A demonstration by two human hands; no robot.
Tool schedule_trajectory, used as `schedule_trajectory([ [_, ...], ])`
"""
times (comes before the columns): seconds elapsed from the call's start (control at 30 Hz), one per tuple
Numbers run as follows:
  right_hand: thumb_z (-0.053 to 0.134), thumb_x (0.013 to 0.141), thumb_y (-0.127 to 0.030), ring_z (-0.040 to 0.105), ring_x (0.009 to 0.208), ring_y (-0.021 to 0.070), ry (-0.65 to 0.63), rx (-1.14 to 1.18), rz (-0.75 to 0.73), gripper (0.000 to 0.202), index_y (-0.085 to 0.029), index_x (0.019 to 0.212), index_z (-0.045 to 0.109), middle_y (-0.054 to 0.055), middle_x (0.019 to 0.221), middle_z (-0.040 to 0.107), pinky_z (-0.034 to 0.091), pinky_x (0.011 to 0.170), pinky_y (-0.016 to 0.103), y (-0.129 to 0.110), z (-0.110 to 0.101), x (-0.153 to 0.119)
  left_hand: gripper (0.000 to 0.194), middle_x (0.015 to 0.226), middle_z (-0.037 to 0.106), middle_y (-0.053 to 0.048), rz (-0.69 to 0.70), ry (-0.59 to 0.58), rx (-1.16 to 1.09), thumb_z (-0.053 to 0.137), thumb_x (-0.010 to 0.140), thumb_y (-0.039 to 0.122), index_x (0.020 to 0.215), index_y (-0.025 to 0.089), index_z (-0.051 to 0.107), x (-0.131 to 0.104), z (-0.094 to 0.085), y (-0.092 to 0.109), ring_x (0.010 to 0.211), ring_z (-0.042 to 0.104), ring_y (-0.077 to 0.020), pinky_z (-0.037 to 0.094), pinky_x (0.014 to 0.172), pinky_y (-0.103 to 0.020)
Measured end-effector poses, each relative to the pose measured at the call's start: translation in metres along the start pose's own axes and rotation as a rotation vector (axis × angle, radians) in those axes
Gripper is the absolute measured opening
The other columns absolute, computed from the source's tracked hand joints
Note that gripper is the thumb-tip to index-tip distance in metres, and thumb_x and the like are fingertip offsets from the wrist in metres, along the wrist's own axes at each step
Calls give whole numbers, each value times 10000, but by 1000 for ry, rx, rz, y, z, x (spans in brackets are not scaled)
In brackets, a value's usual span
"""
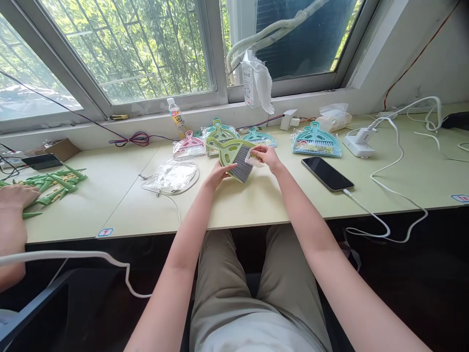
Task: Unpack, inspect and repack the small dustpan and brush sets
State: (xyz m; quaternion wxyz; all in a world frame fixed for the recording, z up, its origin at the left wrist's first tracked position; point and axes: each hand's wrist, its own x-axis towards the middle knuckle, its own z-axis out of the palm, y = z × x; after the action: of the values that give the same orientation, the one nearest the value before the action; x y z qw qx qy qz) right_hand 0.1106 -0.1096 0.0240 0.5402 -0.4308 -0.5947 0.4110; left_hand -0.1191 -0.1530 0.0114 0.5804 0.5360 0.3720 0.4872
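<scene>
A light green hand brush and dustpan set (227,151) is tilted above the table, its grey bristles showing. My left hand (217,175) is closed around its lower left edge. Between the fingertips of my right hand (267,157) is a small pale card label (252,158), held in front of the bristles. Whether the label still touches the set I cannot tell. Behind lie similar sets in clear bags: a pink one (189,145), a green one (219,129) and a blue one (259,137). Another blue-green bagged set (316,141) lies to the right.
A crumpled clear plastic bag (172,177) and thin cable lie left of my hands. At right are a black phone (327,173) on a white cable and a power adapter (361,143). A bottle (177,117) stands by the window. Another person's hand (18,196) rests near green pieces (54,186).
</scene>
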Motion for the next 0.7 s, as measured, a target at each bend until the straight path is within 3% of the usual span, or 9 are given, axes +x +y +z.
schedule_trajectory([
  [0.17,753,810,-279,620,730,177,230,-273,-95,94,-204,866,757,53,896,733,514,667,303,4,16,-4,799,1221,724,-109,-22,-20,5,924,634,346,1351,239,587,-1,5,0,1045,720,-280,597,930,-477],
  [0.37,701,873,-311,658,906,235,277,-333,-128,101,-220,895,740,77,964,745,514,869,351,-1,19,-12,775,1199,729,-107,-38,-6,12,924,536,200,1249,212,621,-2,9,1,1068,711,-302,570,973,-511],
  [0.47,703,895,-372,648,1010,250,259,-307,-125,175,-224,987,719,97,1059,716,508,904,352,-2,20,-15,794,1173,729,-96,-24,32,2,895,508,153,1247,211,612,-1,8,0,1098,697,-312,561,985,-520],
  [0.57,706,902,-469,634,1084,255,316,-288,-118,387,-249,1214,643,121,1253,631,525,895,350,-2,20,-15,769,1166,730,-89,10,80,-13,870,526,163,1247,215,609,1,7,0,1135,684,-315,552,1000,-508],
  [0.63,726,886,-488,638,1087,245,373,-230,-50,523,-259,1327,564,136,1356,567,548,867,340,-2,21,-14,762,1162,732,-82,45,117,-32,854,554,187,1272,225,598,1,5,0,1158,678,-306,544,1015,-487],
  [0.7,719,894,-473,651,1052,221,317,-90,85,538,-260,1351,532,128,1347,586,574,827,325,-2,24,-12,784,1151,736,-70,78,151,-58,836,580,203,1319,239,576,2,2,0,1162,681,-287,538,1027,-460],
])
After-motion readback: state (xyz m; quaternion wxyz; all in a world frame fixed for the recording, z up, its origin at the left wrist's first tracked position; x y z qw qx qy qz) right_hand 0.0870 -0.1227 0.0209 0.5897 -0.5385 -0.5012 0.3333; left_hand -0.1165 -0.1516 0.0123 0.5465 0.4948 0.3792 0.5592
